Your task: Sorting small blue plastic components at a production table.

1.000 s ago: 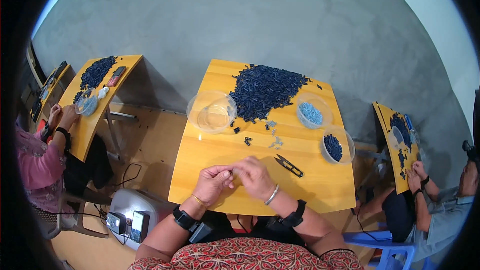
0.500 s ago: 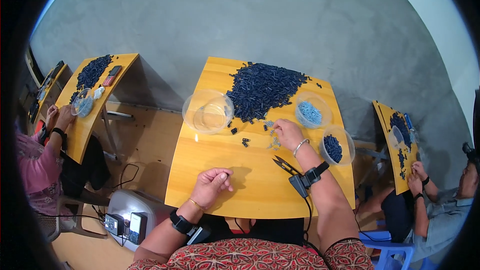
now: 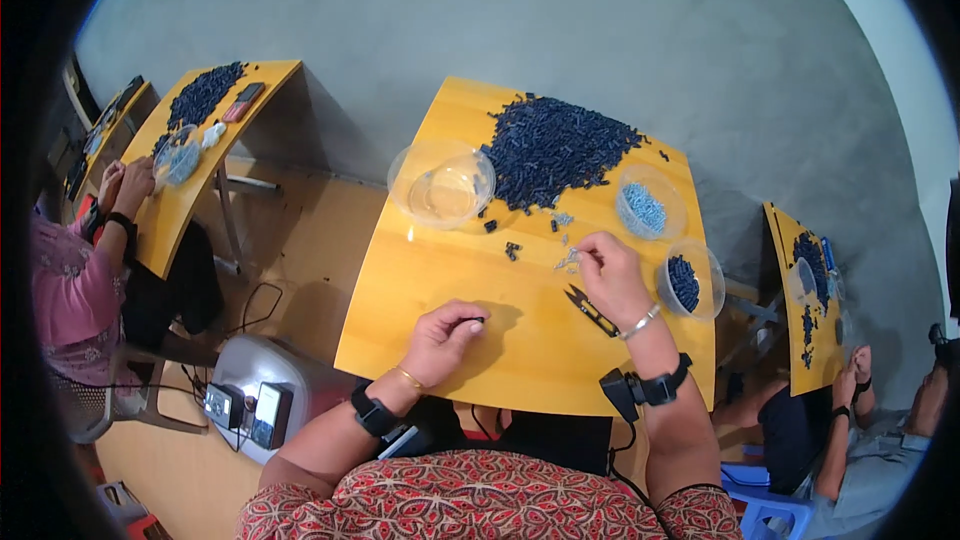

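Observation:
My left hand [image 3: 442, 342] is closed above the near part of the table [image 3: 400, 310]. Between its thumb and index finger the end of a small black piece [image 3: 481, 320] shows; the rest is hidden. To the right, my right hand [image 3: 612, 278] has its thumb and fingers pinched together beside a few scattered small grey pieces [image 3: 568, 262]. Whatever is in that pinch is too small to make out. Black thread snips [image 3: 592, 311] lie just below the right hand, blades apart. Several loose black pieces [image 3: 512, 251] lie between the hands and a large heap of black pieces [image 3: 560, 150].
A clear round tub [image 3: 442, 185] stands at the far left. On the right are one bowl of light-blue pieces [image 3: 642, 208] and one of black pieces [image 3: 683, 282]. Co-workers sit at the left table [image 3: 200, 180] and right table [image 3: 785, 280]. A grey bin [image 3: 275, 380] holds devices.
My right hand has drawn back toward me, nearer the snips, its fingers still pinched. My left hand keeps its pinch on the black piece. The whole view has shifted slightly.

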